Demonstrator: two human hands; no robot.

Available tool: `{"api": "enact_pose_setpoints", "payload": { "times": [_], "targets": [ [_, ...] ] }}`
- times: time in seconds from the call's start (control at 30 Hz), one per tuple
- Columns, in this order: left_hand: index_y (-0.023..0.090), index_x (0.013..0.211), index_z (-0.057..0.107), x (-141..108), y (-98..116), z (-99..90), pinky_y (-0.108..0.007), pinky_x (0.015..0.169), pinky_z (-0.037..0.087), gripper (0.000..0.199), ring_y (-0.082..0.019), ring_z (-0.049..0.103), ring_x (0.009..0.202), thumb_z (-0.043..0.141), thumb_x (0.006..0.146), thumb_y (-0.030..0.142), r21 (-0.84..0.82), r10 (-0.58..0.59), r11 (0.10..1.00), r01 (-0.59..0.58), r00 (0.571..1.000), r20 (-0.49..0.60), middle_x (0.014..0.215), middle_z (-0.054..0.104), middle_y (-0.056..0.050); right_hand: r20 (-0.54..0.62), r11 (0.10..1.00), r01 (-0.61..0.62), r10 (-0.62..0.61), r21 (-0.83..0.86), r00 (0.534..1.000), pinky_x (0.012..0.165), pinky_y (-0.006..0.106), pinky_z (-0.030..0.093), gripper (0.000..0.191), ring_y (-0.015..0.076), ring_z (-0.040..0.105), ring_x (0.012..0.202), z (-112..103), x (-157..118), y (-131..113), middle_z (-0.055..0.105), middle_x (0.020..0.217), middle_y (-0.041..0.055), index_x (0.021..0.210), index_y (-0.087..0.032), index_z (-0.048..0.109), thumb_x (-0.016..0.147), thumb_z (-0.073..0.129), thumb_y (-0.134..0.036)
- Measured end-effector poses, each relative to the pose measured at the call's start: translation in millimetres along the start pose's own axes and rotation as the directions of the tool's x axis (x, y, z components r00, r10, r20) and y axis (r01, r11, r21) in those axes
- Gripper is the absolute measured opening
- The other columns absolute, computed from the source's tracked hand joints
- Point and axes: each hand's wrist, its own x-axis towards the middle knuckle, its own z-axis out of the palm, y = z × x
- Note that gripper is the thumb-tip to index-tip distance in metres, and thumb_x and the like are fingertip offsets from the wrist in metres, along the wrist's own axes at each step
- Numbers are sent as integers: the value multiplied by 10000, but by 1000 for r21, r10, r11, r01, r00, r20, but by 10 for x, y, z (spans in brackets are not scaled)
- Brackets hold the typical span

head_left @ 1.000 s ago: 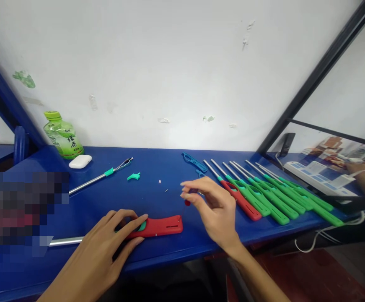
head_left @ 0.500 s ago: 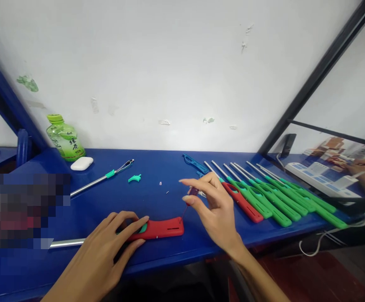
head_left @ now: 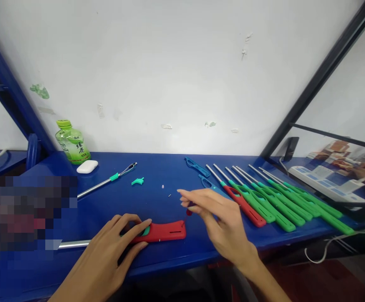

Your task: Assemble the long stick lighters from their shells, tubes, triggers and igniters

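A red long-neck lighter lies near the table's front edge, its metal tube pointing left. My left hand is closed on its handle, thumb at the near side and fingers over the top near the green trigger. My right hand pinches a small screwdriver by its dark red handle. The thin shaft slants down to the upper right corner of the lighter's handle; the tip is too small to make out. Beyond the hands lie a loose green trigger, a tiny pale part and a small pin.
At right lie several green lighters and one red lighter. Blue shell pieces lie behind them. A lighter tube with wires, a white case and a green tea bottle are at left. A power strip is at far right.
The fingers of my right hand have shifted round the screwdriver handle, with the back of the hand turned more upward. My left hand keeps hold of the lighter. The view has shifted slightly.
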Motion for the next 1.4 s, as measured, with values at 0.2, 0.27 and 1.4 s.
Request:
{"api": "enact_pose_setpoints", "payload": {
  "times": [0.2,0.27,1.4],
  "targets": [
    [412,1420,678,10,9,-16,-372,881,655,354,-227,733,1027,526,1119,520,-20,7,1000,-7,1000,-5,1213,750,-6,-16,997,23,-25,-72,1000,824,314,672,499,185,756,995,55,-36,-23,748,1277,73,1528,-353,659,1096,569,-121],
    [409,1425,678,4,3,-11,-364,884,651,360,-227,733,1031,522,1120,520,-19,5,1000,-5,1000,5,1222,751,-10,60,999,-38,36,33,998,872,329,671,550,181,760,1062,53,-29,-11,748,1333,59,1551,-368,629,1114,463,-79],
    [381,1421,683,25,-1,8,-351,857,664,370,-222,751,1005,509,1125,515,9,27,1000,-26,999,-23,1189,757,-20,45,992,-35,30,124,999,922,320,676,591,176,773,1094,130,-28,9,782,1226,45,1558,-365,614,1091,452,-41]
  ]
}}
